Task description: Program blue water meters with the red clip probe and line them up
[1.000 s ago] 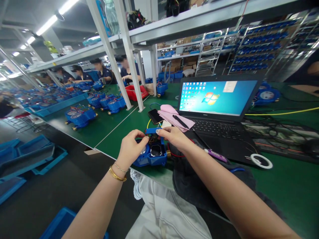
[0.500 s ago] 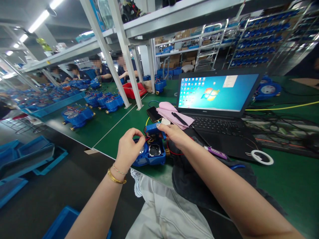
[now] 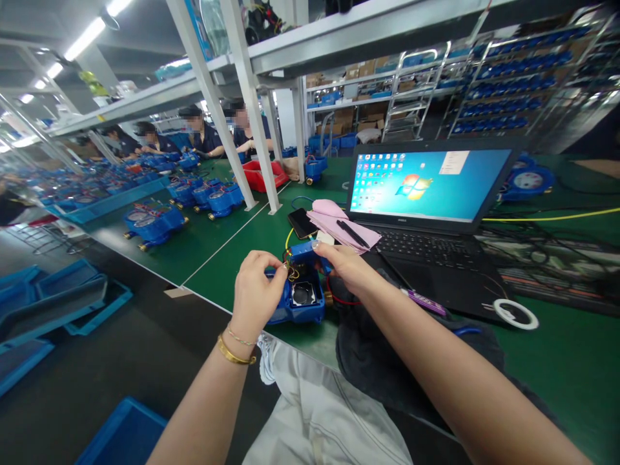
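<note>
A blue meter body (image 3: 301, 315) with a brass fitting (image 3: 329, 298) sits at the table's front edge, its square compartment (image 3: 303, 294) facing up. My right hand (image 3: 341, 261) is closed on a blue cover (image 3: 301, 250), holding it raised at the far side of the body. Thin coloured wires (image 3: 292, 272) run between cover and body. At the left of the compartment, my left hand (image 3: 259, 284) pinches at these wires with thumb and forefinger; its palm hides part of the body.
A laptop (image 3: 431, 187), phone (image 3: 303, 223), pink cloth (image 3: 334, 219), pen (image 3: 352, 233) and purple marker (image 3: 423, 302) lie beyond and right. Dark cloth (image 3: 372, 349) lies beside the meter. More blue meters (image 3: 155, 223) and a shelf post (image 3: 252, 123) stand left. Several co-workers sit farther back.
My left hand has shifted slightly right, its fingertips now closer to the wires. The right hand keeps the cover raised. The whole view has moved a little.
</note>
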Available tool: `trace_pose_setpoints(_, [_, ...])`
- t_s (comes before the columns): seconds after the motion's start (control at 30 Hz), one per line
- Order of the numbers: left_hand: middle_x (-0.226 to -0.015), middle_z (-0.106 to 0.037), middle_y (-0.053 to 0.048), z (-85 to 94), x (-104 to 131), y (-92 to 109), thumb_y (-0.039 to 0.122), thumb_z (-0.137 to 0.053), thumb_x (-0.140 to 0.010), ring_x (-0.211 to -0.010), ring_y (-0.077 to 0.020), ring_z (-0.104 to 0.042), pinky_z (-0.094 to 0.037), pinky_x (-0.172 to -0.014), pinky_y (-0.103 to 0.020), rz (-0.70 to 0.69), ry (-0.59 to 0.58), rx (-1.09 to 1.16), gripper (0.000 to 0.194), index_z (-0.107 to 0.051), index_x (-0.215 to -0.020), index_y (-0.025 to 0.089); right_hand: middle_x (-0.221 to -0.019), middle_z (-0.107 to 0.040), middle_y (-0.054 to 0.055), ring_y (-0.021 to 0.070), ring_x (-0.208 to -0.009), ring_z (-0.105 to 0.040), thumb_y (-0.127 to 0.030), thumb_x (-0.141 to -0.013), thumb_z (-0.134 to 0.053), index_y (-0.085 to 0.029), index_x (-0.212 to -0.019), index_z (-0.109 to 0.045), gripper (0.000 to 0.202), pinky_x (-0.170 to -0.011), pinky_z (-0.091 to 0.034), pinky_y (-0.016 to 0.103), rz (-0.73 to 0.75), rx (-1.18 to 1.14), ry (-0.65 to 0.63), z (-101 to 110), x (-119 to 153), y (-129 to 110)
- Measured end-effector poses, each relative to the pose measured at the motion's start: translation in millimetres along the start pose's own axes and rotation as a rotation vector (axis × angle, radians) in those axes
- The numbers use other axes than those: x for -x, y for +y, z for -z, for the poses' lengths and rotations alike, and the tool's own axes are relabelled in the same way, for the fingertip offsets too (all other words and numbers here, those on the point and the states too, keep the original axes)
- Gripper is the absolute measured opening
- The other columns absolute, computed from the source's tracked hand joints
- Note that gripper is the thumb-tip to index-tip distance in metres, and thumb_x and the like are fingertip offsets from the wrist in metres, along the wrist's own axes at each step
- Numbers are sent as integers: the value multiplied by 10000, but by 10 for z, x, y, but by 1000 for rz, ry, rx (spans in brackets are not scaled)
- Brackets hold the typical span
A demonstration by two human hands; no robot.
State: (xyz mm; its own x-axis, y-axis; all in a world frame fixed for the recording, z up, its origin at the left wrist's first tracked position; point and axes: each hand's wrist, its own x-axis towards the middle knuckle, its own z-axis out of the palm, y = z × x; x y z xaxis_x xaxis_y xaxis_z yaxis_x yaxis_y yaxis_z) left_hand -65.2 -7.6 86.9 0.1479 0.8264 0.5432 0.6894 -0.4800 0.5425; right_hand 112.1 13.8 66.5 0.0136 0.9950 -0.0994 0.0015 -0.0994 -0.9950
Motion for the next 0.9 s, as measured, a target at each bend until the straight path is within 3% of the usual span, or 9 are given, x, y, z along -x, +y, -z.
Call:
trace_pose_setpoints(0.17, [-827, -593, -28, 124, -68, -115, 235, -528, -772, -811, -179, -574, -463, -777, -322, -8, -79, 131, 78, -549, -710, 192, -600, -606, 49, 166, -584, -503, -611, -614, -588, -165, -606, -593, 446, -529, -330, 290, 48, 18, -31, 17, -3, 9])
trace_pose_setpoints(0.43, [-906, -614, -46, 140, -62, -36, 234, -485, -818, -904, -187, -588, -461, -848, -330, -42, -104, 248, 74, -513, -762, 196, -660, -598, 20, 181, -662, -506, -559, -627, -625, -164, -664, -628, 397, -621, -345, 306, 215, 172, -50, 97, 133, -114])
trace_pose_setpoints(0.5, [-981, -615, -58, 152, -54, -54, 232, -483, -825, -965, -194, -584, -455, -890, -345, -31, -171, 267, 71, -526, -865, 193, -678, -592, 15, 183, -667, -509, -546, -622, -636, -161, -714, -633, 395, -614, -357, 305, 239, 236, -29, 118, 146, -137])
trace_pose_setpoints(0.63, [-1204, -579, -86, 170, -81, -129, 238, -551, -786, -1104, -216, -545, -415, -968, -367, -63, -440, 231, 398, -502, -1177, 184, -654, -569, 12, 178, -650, -502, -532, -650, -606, -166, -704, -613, 371, -611, -365, 306, 247, 245, -37, 139, 136, -139])
trace_pose_setpoints(0.7, [-1140, -618, -62, 163, -116, -147, 222, -599, -740, -1042, -215, -569, -425, -927, -343, -108, -504, 187, 373, -573, -1112, 193, -659, -567, 14, 181, -659, -503, -522, -650, -603, -169, -697, -603, 356, -634, -368, 314, 255, 209, -64, 147, 127, -132])
trace_pose_setpoints(0.8, [-872, -660, -15, 128, -166, -147, 200, -605, -726, -828, -183, -599, -444, -784, -297, -91, -439, 163, 120, -642, -839, 194, -690, -587, 23, 194, -685, -521, -495, -636, -617, -169, -710, -612, 335, -662, -384, 325, 255, 185, -77, 174, 120, -131])
trace_pose_setpoints(0.9, [-723, -631, 17, 85, -177, -159, 205, -563, -763, -673, -148, -575, -431, -657, -264, -34, -383, 192, 55, -617, -765, 195, -713, -620, 36, 213, -717, -552, -477, -641, -613, -166, -712, -635, 320, -680, -403, 334, 243, 204, -92, 224, 110, -142])
